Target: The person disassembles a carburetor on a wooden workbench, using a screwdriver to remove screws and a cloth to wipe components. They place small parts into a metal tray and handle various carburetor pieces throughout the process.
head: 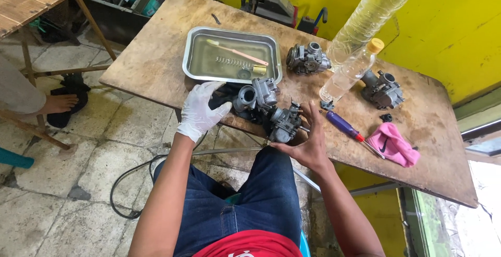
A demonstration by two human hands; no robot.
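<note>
My left hand (201,110), in a white glove, rests with fingers spread on a dark cloth (222,102) at the near edge of the wooden table (156,64), just left of a grey carburetor (257,96). My bare right hand (309,141) cups a second carburetor (285,123) at the table edge, fingers around its right side. Behind them a shallow metal tray (232,56) holds liquid, a toothbrush, a spring and a small brass part.
Two more carburetors (308,58) (383,90) sit farther back. A clear plastic bottle (350,72) with a yellow cap, a purple-handled screwdriver (345,126) and a pink cloth (392,144) lie to the right. Another person's foot (58,103) is on the tiled floor at left.
</note>
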